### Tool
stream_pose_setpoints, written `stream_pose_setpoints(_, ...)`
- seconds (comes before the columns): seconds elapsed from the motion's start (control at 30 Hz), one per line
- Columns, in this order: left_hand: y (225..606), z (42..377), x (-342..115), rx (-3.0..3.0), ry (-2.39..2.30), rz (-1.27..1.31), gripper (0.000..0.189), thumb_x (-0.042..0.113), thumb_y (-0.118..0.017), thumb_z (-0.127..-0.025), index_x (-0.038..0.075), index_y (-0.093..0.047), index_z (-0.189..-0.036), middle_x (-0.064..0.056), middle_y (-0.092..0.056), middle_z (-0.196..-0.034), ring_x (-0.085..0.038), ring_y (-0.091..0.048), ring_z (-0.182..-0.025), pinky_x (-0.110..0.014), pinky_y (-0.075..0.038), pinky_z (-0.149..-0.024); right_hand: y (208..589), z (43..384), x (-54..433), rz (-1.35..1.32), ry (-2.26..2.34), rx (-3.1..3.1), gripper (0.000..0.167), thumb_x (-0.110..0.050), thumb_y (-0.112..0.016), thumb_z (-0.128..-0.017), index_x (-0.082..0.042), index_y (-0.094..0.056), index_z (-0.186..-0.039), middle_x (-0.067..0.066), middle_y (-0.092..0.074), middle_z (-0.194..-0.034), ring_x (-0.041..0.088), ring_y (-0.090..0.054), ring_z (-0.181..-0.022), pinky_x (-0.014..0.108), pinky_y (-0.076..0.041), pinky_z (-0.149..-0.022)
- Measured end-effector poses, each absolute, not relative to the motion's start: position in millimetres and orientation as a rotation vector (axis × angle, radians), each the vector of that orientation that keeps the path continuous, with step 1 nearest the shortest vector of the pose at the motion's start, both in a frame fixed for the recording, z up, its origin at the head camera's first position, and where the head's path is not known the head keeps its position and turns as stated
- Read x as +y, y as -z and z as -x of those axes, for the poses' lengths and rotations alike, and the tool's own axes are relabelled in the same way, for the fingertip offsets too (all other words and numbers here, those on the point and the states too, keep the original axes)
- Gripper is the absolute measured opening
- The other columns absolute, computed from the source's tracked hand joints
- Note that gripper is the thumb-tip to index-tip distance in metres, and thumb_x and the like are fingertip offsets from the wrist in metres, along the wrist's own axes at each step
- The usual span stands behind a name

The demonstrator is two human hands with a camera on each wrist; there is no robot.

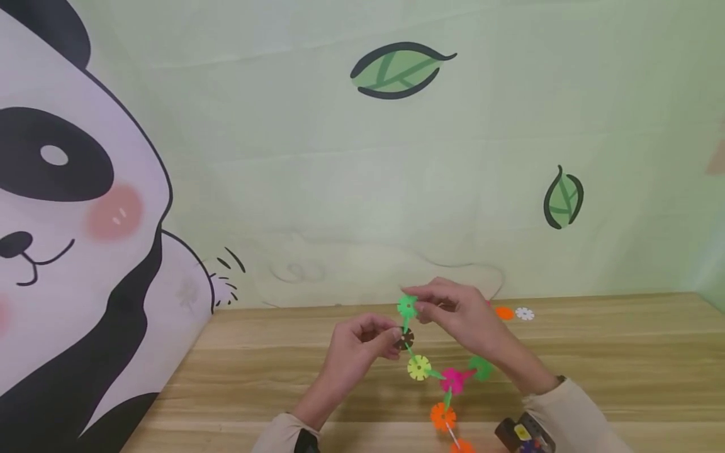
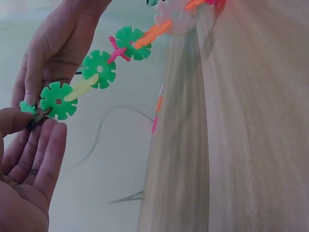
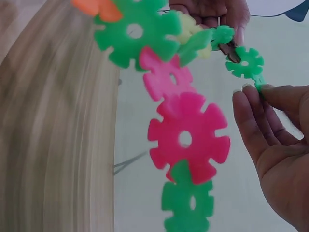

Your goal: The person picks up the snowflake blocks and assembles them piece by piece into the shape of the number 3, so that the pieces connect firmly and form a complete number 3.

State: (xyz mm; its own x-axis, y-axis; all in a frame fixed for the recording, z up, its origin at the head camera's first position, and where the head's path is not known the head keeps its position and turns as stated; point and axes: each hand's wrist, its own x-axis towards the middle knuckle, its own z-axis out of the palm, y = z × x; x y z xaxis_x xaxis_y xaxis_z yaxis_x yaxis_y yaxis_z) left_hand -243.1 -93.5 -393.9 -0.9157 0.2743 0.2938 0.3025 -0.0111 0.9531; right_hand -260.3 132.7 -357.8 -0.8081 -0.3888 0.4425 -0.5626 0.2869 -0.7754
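A branching chain of plastic snowflake discs hangs from both hands above the table. My left hand (image 1: pixel 362 346) pinches a dark brown disc (image 1: pixel 404 338) near the chain's upper end between thumb and fingers. Just above it, my right hand (image 1: pixel 459 311) pinches a green disc edge-on (image 3: pixel 259 83) with thumb and fingertips, beside a face-on green disc (image 1: pixel 406 306). Below hang a yellow disc (image 1: pixel 419 367), a pink disc (image 1: pixel 452 381) and an orange disc (image 1: pixel 443 416). A side branch ends near a green disc (image 1: pixel 481 368) under the right wrist. The chain's lower end leaves the head view.
On the wooden table (image 1: pixel 255 377), by its back edge, lie a loose orange disc (image 1: pixel 504 313) and a white disc (image 1: pixel 524 313); something pink beside them is mostly hidden by the right hand. Behind stands a pale green backdrop (image 1: pixel 294 189) with a printed panda.
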Motion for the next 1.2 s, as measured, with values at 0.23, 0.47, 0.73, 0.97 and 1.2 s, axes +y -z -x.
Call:
stream_pose_setpoints(0.23, 394, 244, -95, -2.175, 2.127, 0.591, 0.018, 0.010, -0.076, -0.099, -0.005, -0.075, -0.110, -0.015, -0.077, -0.097, -0.021, -0.074, -0.081, -0.038, -0.066, -0.076, 353, 258, 132, -0.864, -1.623, -2.428, 0.014, -0.006, -0.075, -0.099, -0.004, -0.072, -0.113, 0.006, -0.073, -0.095, 0.028, -0.074, -0.088, 0.035, -0.064, -0.084)
stream_pose_setpoints(0.47, 394, 244, -95, -2.144, 2.129, 0.555, 0.020, 0.009, -0.076, -0.099, -0.007, -0.074, -0.109, -0.013, -0.075, -0.094, -0.016, -0.072, -0.080, -0.034, -0.066, -0.077, 354, 256, 128, -0.896, -1.542, -2.518, 0.012, -0.011, -0.078, -0.098, -0.010, -0.076, -0.110, -0.001, -0.074, -0.094, 0.020, -0.070, -0.090, 0.034, -0.062, -0.084)
stream_pose_setpoints(0.73, 395, 246, -94, -2.159, 2.139, 0.555, 0.020, 0.007, -0.077, -0.098, -0.011, -0.072, -0.107, -0.012, -0.075, -0.089, -0.015, -0.071, -0.077, -0.032, -0.065, -0.075, 352, 254, 129, -0.910, -1.527, -2.532, 0.012, -0.013, -0.078, -0.099, -0.011, -0.076, -0.110, 0.000, -0.074, -0.095, 0.020, -0.070, -0.091, 0.036, -0.062, -0.085)
stream_pose_setpoints(0.97, 395, 246, -94, -2.171, 2.147, 0.540, 0.019, 0.006, -0.076, -0.097, -0.011, -0.071, -0.103, -0.008, -0.073, -0.086, -0.015, -0.070, -0.075, -0.031, -0.065, -0.073, 343, 262, 150, -0.927, -1.470, -2.447, 0.013, -0.011, -0.075, -0.100, -0.007, -0.076, -0.113, -0.001, -0.076, -0.099, 0.021, -0.072, -0.091, 0.033, -0.063, -0.083)
stream_pose_setpoints(1.2, 393, 244, -95, -2.166, 2.157, 0.508, 0.020, 0.009, -0.076, -0.097, -0.010, -0.072, -0.103, -0.009, -0.073, -0.088, -0.017, -0.070, -0.077, -0.031, -0.065, -0.075, 333, 281, 194, -0.821, -1.254, -2.554, 0.012, -0.013, -0.077, -0.099, -0.009, -0.077, -0.110, -0.002, -0.075, -0.099, 0.019, -0.070, -0.090, 0.032, -0.062, -0.078)
